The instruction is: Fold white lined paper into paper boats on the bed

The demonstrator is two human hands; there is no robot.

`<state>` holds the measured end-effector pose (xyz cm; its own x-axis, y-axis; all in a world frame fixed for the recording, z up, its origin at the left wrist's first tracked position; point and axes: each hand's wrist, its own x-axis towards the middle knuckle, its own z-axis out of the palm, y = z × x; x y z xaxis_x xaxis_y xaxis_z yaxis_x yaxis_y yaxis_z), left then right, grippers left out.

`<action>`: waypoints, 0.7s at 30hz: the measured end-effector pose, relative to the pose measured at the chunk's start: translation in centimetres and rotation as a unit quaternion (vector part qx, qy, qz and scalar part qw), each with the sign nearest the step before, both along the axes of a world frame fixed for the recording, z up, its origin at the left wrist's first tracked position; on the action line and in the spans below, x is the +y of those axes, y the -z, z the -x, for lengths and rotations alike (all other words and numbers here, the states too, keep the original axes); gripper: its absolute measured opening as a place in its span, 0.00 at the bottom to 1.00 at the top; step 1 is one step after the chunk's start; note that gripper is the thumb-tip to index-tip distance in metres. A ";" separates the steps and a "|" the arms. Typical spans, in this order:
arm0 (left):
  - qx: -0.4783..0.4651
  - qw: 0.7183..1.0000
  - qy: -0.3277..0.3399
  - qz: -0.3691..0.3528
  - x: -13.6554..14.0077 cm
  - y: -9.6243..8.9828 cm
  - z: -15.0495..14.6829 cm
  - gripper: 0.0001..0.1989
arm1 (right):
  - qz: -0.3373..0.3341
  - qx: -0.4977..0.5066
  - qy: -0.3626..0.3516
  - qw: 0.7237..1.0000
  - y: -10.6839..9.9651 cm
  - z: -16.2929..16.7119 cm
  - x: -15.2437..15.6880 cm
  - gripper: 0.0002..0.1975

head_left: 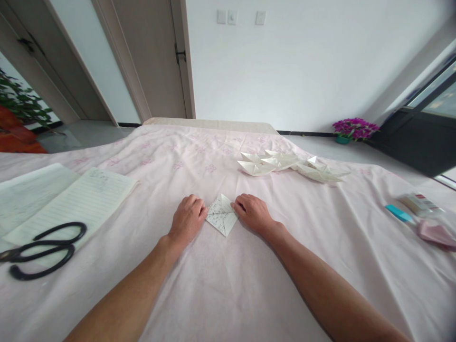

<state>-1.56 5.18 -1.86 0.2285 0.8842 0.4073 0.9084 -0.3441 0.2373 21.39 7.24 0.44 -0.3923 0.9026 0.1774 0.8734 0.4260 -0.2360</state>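
Note:
A small folded paper square [222, 215] with writing on it lies on the pink cloth, turned so that one corner points toward me. Crease lines meet near its middle. My left hand [188, 216] is closed at the paper's left corner, thumb and fingertips pinching it. On the opposite corner, my right hand [253, 212] is curled with its fingers closed on the edge. Beyond the right hand, several folded paper boats [278, 163] sit grouped together.
Black-handled scissors [50, 247] rest over lined paper sheets [81, 199] at the left. To the right lie a blue object [398, 213], a clear-wrapped packet [422, 205] and a pink item [437, 233]. The pink tablecloth [228, 294] has wrinkles.

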 end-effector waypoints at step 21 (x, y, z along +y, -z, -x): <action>-0.008 1.000 0.000 0.007 0.0 -0.1 0.0 0.08 | 0.002 0.002 0.004 1.000 -0.1 0.0 -0.1 0.14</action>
<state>-1.52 5.21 -1.73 0.2212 0.8898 0.3992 0.9048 -0.3400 0.2564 21.39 7.14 0.56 -0.3836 0.9066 0.1756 0.8763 0.4174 -0.2405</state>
